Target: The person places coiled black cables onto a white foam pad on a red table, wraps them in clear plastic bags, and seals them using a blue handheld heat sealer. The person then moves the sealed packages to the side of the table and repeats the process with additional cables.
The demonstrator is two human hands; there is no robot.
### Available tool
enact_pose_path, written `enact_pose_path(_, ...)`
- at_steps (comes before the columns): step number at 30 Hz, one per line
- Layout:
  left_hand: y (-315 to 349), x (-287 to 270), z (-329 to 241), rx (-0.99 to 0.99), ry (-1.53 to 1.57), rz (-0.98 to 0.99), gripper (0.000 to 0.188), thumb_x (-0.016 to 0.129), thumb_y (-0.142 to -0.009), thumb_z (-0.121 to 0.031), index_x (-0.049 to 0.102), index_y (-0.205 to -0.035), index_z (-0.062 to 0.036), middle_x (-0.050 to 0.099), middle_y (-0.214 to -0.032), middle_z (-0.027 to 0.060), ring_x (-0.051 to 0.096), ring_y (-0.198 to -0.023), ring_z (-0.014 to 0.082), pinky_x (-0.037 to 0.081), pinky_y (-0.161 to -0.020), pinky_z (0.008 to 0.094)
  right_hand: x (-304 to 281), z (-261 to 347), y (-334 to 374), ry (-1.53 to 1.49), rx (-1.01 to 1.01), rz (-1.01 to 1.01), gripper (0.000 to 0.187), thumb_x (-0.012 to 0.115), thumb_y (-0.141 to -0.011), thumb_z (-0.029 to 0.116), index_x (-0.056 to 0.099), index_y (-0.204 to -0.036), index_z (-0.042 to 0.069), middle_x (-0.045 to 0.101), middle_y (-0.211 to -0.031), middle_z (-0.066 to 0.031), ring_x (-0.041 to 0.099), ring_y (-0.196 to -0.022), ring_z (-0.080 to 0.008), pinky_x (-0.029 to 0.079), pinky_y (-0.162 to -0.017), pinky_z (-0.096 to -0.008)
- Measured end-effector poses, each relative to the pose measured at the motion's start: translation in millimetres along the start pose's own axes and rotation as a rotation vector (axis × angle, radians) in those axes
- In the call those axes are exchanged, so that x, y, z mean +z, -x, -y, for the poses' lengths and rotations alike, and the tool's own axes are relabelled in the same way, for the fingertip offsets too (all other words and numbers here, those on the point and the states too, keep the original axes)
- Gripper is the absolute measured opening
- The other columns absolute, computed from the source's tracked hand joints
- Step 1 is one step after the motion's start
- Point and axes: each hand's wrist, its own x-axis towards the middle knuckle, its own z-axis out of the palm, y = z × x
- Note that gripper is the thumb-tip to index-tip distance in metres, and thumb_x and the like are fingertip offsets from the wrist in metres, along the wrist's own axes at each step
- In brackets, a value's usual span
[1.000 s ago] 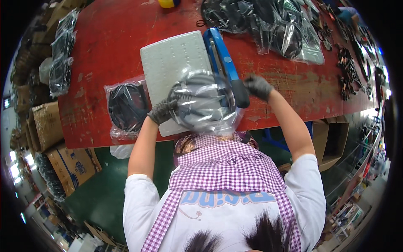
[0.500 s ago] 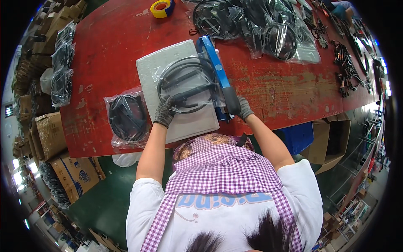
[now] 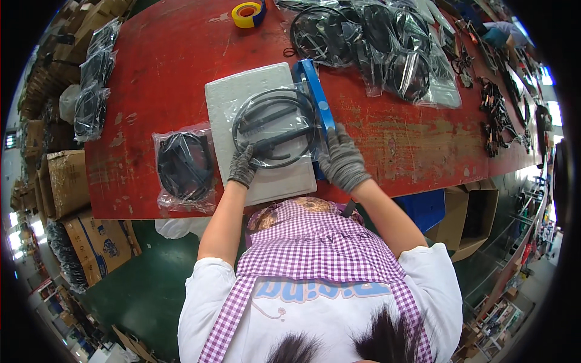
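A clear plastic bag (image 3: 284, 112) with a coiled black cable and long dark parts lies on a white foam block (image 3: 227, 100). At the bag's near left edge, my gloved left hand (image 3: 242, 167) is closed on the plastic. Along the bag's right side runs a blue hand-lever bag sealer (image 3: 316, 91), pointing away from me. My gloved right hand (image 3: 344, 162) is over the sealer's near end, thumb to the left and fingers forward, and covers its black handle. How tightly the fingers wrap is partly hidden. The bag's right edge meets the sealer.
Left of the foam lies another bagged cable (image 3: 184, 166) on the red table (image 3: 157, 78). Yellow-and-blue tape (image 3: 247, 15) sits at the far edge. Several bagged cables (image 3: 387, 54) are piled far right, with loose cables (image 3: 495, 115) beyond. Cartons (image 3: 97, 242) stand below the table's left side.
My right hand has shifted left and forward, from beside the sealer's black handle to on top of it, hiding it. My left hand stays at the bag's edge. The whole view has shifted slightly.
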Motion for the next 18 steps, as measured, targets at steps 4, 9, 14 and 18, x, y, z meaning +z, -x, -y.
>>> enact_pose_path(4, -7, -8, 7, 0.004, 0.014, 0.002, 0.023, 0.054, -0.079, 0.0, 0.048, -0.1, -0.0057, 0.057, -0.093, 0.0092, 0.057, -0.084, 0.0205, 0.05, -0.071, 0.0329, 77, -12, 17, 0.054, -0.044, -0.179, 0.053, 0.049, -0.074, 0.019, 0.034, -0.121, -0.002, 0.037, -0.122, -0.025, 0.043, -0.106, -0.0389, 0.034, -0.089, -0.0451)
enact_pose_path(9, -8, -6, 4, -0.003, -0.012, -0.098, 0.02, 0.055, -0.078, 0.0, 0.052, -0.096, -0.0067, 0.059, -0.089, 0.0075, 0.058, -0.08, 0.0187, 0.051, -0.067, 0.0314, 101, -26, 17, -0.176, -0.196, -0.395, 0.048, 0.051, -0.071, 0.012, 0.04, -0.116, -0.003, 0.041, -0.118, -0.0249, 0.046, -0.102, -0.0386, 0.038, -0.085, -0.0442)
enact_pose_path(14, -5, -5, 3, -0.01, -0.019, -0.11, 0.019, 0.055, -0.078, 0.0, 0.053, -0.095, -0.0072, 0.059, -0.088, 0.0067, 0.058, -0.078, 0.019, 0.051, -0.067, 0.0315, 100, -25, 19, -0.187, -0.184, -0.376, 0.049, 0.052, -0.07, 0.014, 0.042, -0.115, -0.001, 0.042, -0.117, -0.0228, 0.045, -0.103, -0.0371, 0.037, -0.089, -0.0442)
enact_pose_path(18, -5, -5, 0, -0.032, -0.001, -0.068, 0.019, 0.054, -0.079, 0.0, 0.049, -0.096, -0.0074, 0.057, -0.092, 0.0105, 0.057, -0.085, 0.0232, 0.05, -0.076, 0.034, 97, -24, 19, -0.194, -0.19, -0.377, 0.047, 0.053, -0.07, 0.014, 0.043, -0.113, -0.002, 0.042, -0.116, -0.0223, 0.044, -0.104, -0.0361, 0.037, -0.089, -0.0436)
